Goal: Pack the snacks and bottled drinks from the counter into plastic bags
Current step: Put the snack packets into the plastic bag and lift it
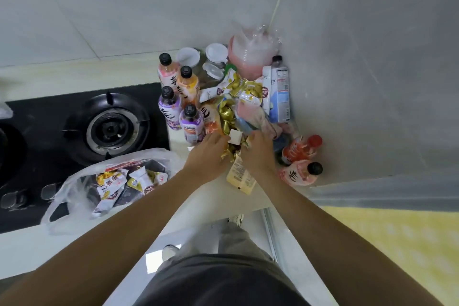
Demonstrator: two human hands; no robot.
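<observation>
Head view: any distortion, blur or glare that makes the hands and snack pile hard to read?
Head view: strong wide-angle bending at the edges; left hand and right hand slightly soft over the gold snack packets; lighting even, mild sheen on the plastic bag.

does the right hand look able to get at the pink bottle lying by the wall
Probably yes: the right hand is busy in the snack pile, but the pink bottle lies just beside its wrist with nothing over it.
</observation>
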